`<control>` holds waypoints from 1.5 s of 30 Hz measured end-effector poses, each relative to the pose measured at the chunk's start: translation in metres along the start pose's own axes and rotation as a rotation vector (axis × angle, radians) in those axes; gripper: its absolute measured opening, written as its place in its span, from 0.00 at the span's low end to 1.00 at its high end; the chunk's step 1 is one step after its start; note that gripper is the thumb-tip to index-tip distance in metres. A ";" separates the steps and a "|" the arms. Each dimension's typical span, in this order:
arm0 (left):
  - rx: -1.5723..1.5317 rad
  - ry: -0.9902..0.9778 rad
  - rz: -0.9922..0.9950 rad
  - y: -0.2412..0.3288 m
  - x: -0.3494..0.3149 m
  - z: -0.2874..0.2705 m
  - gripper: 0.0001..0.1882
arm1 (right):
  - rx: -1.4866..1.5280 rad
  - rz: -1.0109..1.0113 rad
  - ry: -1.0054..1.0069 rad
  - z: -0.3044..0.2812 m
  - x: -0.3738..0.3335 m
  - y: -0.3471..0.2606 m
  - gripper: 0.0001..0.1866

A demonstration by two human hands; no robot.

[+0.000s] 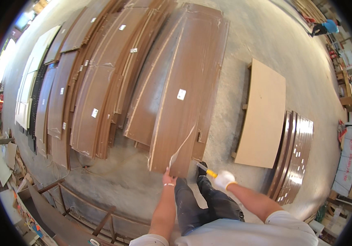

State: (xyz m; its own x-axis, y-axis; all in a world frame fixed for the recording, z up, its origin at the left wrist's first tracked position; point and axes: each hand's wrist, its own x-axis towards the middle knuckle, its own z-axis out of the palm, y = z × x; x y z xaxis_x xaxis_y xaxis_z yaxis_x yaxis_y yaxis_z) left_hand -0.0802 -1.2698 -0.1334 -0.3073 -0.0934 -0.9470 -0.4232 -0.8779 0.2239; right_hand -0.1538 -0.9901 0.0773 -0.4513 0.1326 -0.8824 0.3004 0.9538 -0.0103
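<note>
Your bare left hand (168, 178) met the near edge of a long, flat brown panel (176, 123), the thumb on top and the fingers partly hidden, so how tightly they closed cannot be told. Your right hand (225, 179), in a white knit glove, was curled around a slim yellow-handled tool (211, 174), its thin tip angled toward the panel. Glossy clear film (176, 155) bunched into a pale ridge just beyond your left hand. Farther up the smooth brown face sat a white rectangular label (181, 94), its print too small to read. Stacks of similar film-wrapped panels (96, 90) stretched beyond and left of that hand. Beyond and right of your gloved hand lay a matte tan board (262, 115); well to its right, a white-wrapped bundle (345, 164) bore red lettering.
</note>
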 end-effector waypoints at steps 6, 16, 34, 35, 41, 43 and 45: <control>-0.175 0.044 0.095 0.040 -0.093 -0.093 0.33 | 0.129 0.008 0.411 -0.150 0.081 -0.030 0.21; -0.021 0.205 0.280 0.134 -0.204 -0.197 0.36 | 0.270 0.129 0.419 -0.309 0.078 -0.073 0.19; 0.676 0.821 0.758 0.237 -0.351 -0.113 0.45 | 0.283 -0.018 0.162 -0.301 0.080 -0.101 0.19; 0.769 0.828 0.741 0.242 -0.357 -0.102 0.45 | 0.285 0.000 0.160 -0.305 0.081 -0.091 0.19; 0.659 0.701 0.819 0.255 -0.377 -0.083 0.43 | 0.405 -0.019 0.125 -0.303 0.072 -0.039 0.22; 1.059 0.786 0.691 0.259 -0.380 -0.102 0.35 | 0.401 -0.088 0.133 -0.304 0.069 -0.026 0.18; 1.751 0.842 0.295 0.273 -0.375 -0.121 0.36 | 0.463 -0.084 0.131 -0.305 0.065 -0.016 0.18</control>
State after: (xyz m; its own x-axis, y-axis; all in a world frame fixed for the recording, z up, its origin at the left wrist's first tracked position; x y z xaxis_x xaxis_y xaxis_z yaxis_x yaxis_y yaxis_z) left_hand 0.0227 -1.5309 0.2552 -0.3227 -0.7510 -0.5761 -0.8415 0.5063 -0.1886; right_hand -0.4444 -0.9146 0.1640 -0.5833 0.1218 -0.8031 0.5872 0.7463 -0.3134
